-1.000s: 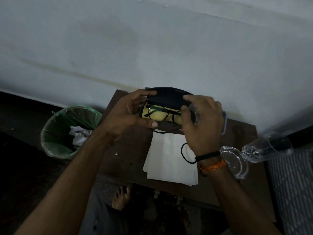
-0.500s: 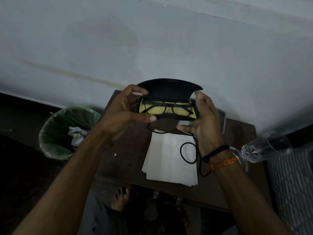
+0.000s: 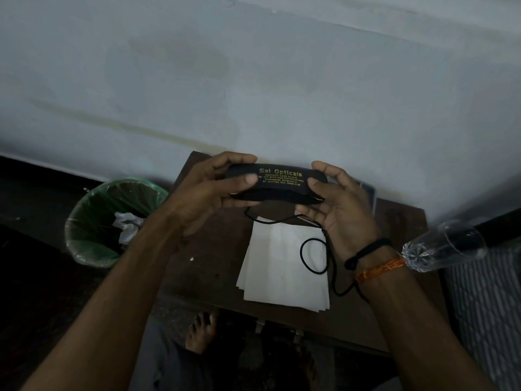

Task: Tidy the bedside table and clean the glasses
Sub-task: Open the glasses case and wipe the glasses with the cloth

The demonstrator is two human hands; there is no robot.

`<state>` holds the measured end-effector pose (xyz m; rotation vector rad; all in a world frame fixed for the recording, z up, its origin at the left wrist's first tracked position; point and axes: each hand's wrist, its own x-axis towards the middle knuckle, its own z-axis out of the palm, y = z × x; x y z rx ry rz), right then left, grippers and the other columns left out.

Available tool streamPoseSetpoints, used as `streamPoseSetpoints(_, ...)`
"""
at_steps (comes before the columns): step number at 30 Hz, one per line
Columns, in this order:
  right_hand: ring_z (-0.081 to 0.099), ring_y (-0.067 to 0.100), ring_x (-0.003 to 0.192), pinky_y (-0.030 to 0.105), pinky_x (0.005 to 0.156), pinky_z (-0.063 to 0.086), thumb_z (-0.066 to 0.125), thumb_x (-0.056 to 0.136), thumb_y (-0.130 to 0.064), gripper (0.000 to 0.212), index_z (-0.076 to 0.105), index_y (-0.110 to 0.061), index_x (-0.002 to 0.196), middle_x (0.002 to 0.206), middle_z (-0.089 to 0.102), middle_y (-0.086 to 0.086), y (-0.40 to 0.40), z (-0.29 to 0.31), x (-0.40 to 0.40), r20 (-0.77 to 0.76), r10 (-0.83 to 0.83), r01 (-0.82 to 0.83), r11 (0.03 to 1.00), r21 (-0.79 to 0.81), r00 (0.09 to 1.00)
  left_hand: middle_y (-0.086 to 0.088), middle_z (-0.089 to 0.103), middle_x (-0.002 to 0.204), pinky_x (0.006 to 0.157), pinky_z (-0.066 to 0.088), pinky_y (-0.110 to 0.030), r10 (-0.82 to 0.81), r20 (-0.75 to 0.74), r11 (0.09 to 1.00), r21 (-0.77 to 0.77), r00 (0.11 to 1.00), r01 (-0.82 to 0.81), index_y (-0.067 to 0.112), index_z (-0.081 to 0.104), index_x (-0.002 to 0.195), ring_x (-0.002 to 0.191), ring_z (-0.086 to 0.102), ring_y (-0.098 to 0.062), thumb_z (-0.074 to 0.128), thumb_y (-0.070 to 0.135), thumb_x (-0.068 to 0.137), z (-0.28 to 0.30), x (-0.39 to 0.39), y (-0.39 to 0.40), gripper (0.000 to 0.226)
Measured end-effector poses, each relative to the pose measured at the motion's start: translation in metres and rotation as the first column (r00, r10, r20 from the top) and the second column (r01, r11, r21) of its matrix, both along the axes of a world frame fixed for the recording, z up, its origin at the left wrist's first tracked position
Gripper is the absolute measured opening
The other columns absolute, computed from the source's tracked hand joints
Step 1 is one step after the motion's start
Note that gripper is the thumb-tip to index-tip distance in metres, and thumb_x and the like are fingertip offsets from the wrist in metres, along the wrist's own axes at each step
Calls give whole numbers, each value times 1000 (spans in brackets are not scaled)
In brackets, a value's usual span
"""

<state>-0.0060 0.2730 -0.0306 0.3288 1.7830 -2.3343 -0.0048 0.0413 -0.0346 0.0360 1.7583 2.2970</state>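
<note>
I stood barefoot in a dim bedroom at home: a small wooden worktop (image 3: 214, 249) against a stained wall (image 3: 253, 80), a lined bin (image 3: 95, 230) beside it, a patterned bed (image 3: 485, 306) at right.

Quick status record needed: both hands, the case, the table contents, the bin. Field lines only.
left hand: grips case's left end
right hand: grips case's right end
glasses case: black, shut, gold "Sai Opticals" print facing up, held above table
black cord: hangs from case, looped over papers
white papers: stacked on table
table: dark wood, against wall
green bin: left of table, crumpled paper inside
clear bottle: lying at table's right edge
</note>
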Motion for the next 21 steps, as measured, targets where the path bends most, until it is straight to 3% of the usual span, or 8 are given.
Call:
streamPoseSetpoints(4,70,32,103,41,82,59,68,87,-5,35,63,-13,120,126,65,15,-1,-2,0,22,15,-15,1000,-18,1000,-7,70,115,81,60,-48,70,23,997,-28,997,-69,0,63,120,110,67,-32,65,4,87,-3,-3,0,33)
streamPoseSetpoints(16,73,27,99,43,85,60,75,79,-1,49,59,-8,125,114,66,4,-9,-1,3,27,11,-10,999,-41,1000,-18,64,125,82,58,-57,100,67,995,-30,993,-98,-3,64,118,106,68,-36,69,-5,82,-6,-4,-3,36)
streamPoseSetpoints(21,72,28,100,42,83,60,75,79,-2,50,59,-9,125,120,64,9,-11,-3,2,25,9,-8,999,-46,1000,-21,64,124,77,60,-51,107,49,994,-34,993,-105,-4,63,118,108,67,-39,69,-6,81,-6,-3,-4,38)
